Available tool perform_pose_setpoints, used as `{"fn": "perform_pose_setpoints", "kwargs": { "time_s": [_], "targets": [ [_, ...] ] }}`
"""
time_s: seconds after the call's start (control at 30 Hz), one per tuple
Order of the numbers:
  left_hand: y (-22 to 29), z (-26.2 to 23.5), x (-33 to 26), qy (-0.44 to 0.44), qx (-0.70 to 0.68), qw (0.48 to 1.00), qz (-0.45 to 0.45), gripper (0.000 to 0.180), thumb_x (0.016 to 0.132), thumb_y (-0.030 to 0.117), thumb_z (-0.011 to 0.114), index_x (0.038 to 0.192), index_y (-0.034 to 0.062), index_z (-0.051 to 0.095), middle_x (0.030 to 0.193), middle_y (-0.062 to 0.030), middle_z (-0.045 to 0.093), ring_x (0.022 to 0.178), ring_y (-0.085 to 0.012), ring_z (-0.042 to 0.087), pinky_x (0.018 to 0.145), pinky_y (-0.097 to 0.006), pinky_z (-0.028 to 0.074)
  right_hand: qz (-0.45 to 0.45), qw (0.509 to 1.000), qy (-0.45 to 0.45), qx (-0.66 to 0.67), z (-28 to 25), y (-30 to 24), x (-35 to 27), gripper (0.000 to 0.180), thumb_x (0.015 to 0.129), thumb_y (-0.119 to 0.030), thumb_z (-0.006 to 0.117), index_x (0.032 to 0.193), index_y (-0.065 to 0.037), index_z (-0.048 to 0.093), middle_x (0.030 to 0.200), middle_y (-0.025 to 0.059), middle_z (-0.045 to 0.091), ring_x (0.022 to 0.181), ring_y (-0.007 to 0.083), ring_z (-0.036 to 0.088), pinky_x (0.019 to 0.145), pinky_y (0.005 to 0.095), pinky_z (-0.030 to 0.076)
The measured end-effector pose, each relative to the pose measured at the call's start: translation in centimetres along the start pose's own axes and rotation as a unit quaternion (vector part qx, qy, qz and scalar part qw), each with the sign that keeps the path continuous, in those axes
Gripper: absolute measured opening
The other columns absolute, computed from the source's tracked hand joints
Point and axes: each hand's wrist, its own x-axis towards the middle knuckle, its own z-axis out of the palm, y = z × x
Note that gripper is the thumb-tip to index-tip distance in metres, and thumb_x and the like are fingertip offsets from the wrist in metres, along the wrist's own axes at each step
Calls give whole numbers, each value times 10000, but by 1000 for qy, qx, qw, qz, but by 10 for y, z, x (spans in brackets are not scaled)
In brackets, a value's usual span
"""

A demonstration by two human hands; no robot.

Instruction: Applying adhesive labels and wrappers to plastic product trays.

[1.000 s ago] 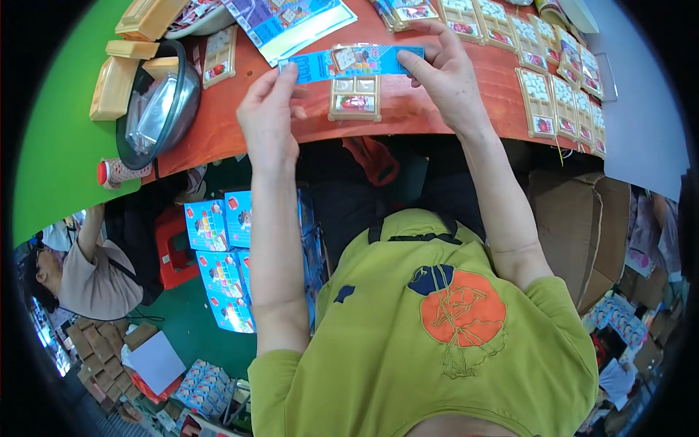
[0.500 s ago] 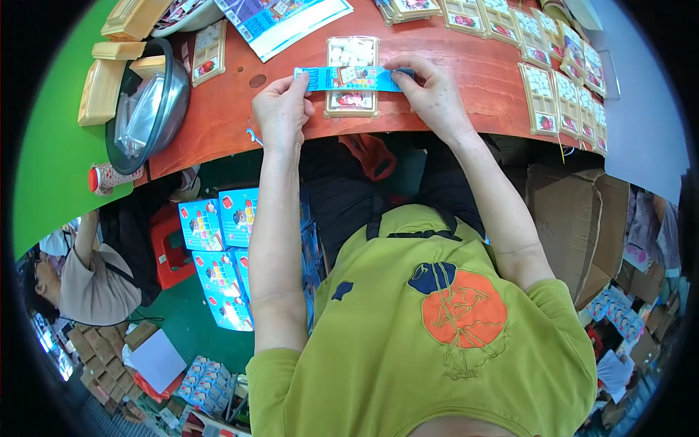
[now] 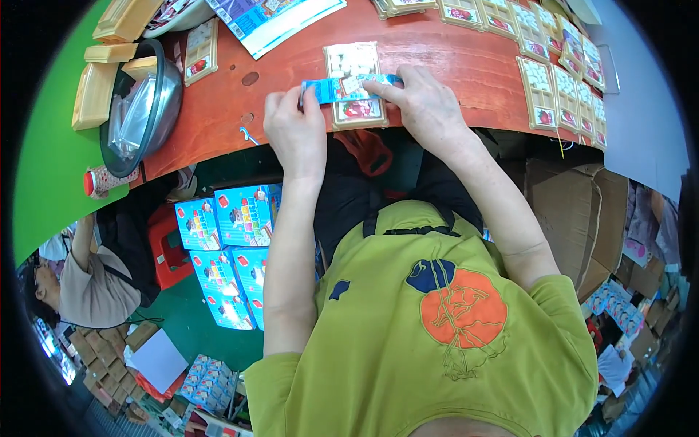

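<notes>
A blue printed paper strip (image 3: 335, 90) lies across the middle of a shallow cream tray (image 3: 373, 65), which sits at the table's near edge. White pieces (image 3: 349, 57) fill the tray's far part, and a card with a red picture (image 3: 358, 109) shows in its near part. My left hand (image 3: 295, 138) pinches the strip's left end, beyond the tray's side. At the other end, my right hand (image 3: 429, 109) grips the strip, its index finger stretched along the top surface; the thumb is mostly hidden.
Several similar filled trays (image 3: 537, 84) stand in rows at the right of the red table (image 3: 437, 44). To the left are a dark-rimmed tub (image 3: 171, 95) with clear plastic pieces, another filled tray (image 3: 202, 51) and printed sheets (image 3: 273, 22). Blue boxes (image 3: 226, 269) are stacked below.
My left hand has turned and shifted right, and my right hand has slid inward over the strip. The strip, stretched taut before, now sits tilted on the tray, which appears slightly nearer me.
</notes>
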Motion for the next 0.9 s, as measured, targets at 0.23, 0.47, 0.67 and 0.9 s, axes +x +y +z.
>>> {"fn": "perform_pose_setpoints", "kwargs": {
  "time_s": [0.23, 0.47, 0.67, 0.9],
  "targets": [
    [18, -30, -78, 14, -284, 894, -347, 465, 932, 232, 696, 1208, -72, 479, 823, -56, 589, 664, -111, 582, 492, -212, 462, -57, 997, -33, 28, -12, -7, -23, 548, 781, 15, 615, 1258, -253, 637, 980, 102, 562, 926, 290, 610, 738, 391, 533],
    [15, -10, -78, -153, -586, 644, -468, 333, 944, 220, 671, 1176, -7, 595, 1049, -124, 692, 807, -201, 712, 554, -282, 599, -92, 989, -92, 64, -17, -13, -31, 535, 776, 19, 617, 1255, -220, 630, 1034, 116, 593, 952, 316, 616, 767, 394, 523],
    [15, -23, -89, -155, -615, 628, -450, 265, 943, 148, 662, 1142, -24, 636, 1026, -114, 713, 814, -176, 715, 565, -277, 588, 177, 835, -47, 519, -23, -4, -39, 248, 935, -16, 581, 1178, -51, 617, 952, 81, 687, 887, 170, 660, 772, 292, 528],
    [49, -33, -95, -197, -681, 606, -361, 200, 956, 102, 634, 1104, -29, 658, 1029, -133, 710, 825, -215, 707, 617, -343, 602, 110, 694, -17, 711, -14, -11, -48, 141, 963, -65, 611, 1093, -17, 633, 1022, 7, 639, 943, 89, 607, 870, 251, 495]
  ]
}}
